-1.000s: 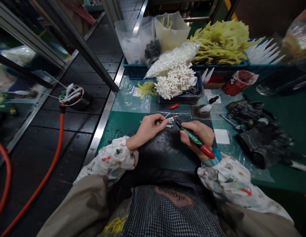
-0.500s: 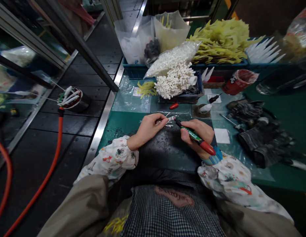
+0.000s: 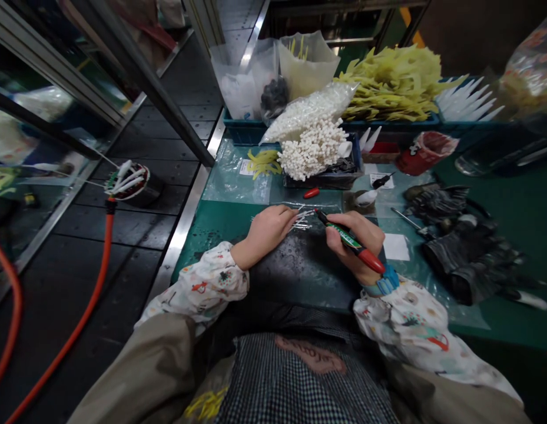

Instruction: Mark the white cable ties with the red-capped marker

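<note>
Far left of the worktop point(image 3: 220, 229): a blue plastic bin point(image 3: 245, 135) holds translucent plastic bags point(image 3: 308, 68), dark round pieces point(image 3: 274, 97) among them.
Far right: a heap of flat yellow-green pieces point(image 3: 388, 88), then white pointed cones point(image 3: 467, 103) in a blue bin.
Black tray point(image 3: 324, 182): bears a bundle of thin white sticks point(image 3: 309, 150); a clear bag of white pieces point(image 3: 315, 107) lies across its far side.
Red cup point(image 3: 421, 158): tilted, right of a shallow red tray point(image 3: 381, 154).
Crumpled dark gloves point(image 3: 461, 253): right side.
Red marker cap point(image 3: 311, 193): just nearer than the black tray.
Loose white sticks point(image 3: 303, 220): between the hands, partly hidden.
Left hand point(image 3: 269, 232): over those sticks, fingers bunched; cannot tell whether they grip any.
Right hand point(image 3: 360, 232): fingers wrapped round a black, red-ended marker point(image 3: 350, 240), its tip beside the sticks' ends.
</note>
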A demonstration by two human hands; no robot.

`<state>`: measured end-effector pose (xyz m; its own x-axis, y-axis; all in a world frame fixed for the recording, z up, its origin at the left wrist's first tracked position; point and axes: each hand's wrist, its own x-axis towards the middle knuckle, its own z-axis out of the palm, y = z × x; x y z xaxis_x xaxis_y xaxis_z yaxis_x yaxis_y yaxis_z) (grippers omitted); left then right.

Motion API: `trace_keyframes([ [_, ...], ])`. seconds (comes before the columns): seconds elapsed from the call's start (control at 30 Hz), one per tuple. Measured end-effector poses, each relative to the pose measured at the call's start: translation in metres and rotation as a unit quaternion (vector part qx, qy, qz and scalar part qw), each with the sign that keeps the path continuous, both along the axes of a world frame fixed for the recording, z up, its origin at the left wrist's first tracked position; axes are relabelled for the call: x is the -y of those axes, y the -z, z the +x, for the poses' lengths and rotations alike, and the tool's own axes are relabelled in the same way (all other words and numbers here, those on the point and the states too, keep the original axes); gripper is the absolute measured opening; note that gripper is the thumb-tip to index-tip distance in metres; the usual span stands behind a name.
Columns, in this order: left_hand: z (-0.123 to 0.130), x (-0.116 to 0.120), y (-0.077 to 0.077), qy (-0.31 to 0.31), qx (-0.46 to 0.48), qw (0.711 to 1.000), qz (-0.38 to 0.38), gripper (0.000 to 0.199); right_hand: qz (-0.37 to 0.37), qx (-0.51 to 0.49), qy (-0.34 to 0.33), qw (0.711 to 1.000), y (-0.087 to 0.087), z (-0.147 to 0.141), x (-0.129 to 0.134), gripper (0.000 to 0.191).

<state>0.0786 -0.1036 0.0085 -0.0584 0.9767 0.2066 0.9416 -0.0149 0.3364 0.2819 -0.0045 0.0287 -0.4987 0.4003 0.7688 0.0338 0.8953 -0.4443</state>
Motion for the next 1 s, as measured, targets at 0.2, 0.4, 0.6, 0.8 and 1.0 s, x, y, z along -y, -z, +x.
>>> trace_keyframes([
  [0.2,-0.038,-0.019,-0.014,-0.08,0.125,0.988,0.035,0.017,0.001,-0.013,0.0,1.0,-0.002,0.001,0.0,0.011],
  [0.4,-0.078,-0.076,-0.013,-0.117,0.39,0.909,0.09,0.035,0.0,-0.017,-0.009,1.0,-0.002,0.001,0.003,0.013],
  [0.6,-0.077,-0.102,-0.01,-0.133,0.497,0.848,0.127,0.036,-0.007,-0.002,-0.021,1.0,-0.003,0.002,0.006,0.012],
  [0.8,-0.066,-0.097,-0.001,-0.154,0.557,0.802,0.154,0.019,0.003,-0.026,-0.034,0.999,0.0,0.0,0.006,0.012],
  [1.0,-0.051,-0.098,0.001,-0.182,0.611,0.736,0.228,0.014,0.007,-0.033,-0.036,0.999,0.003,-0.001,0.005,0.012],
])
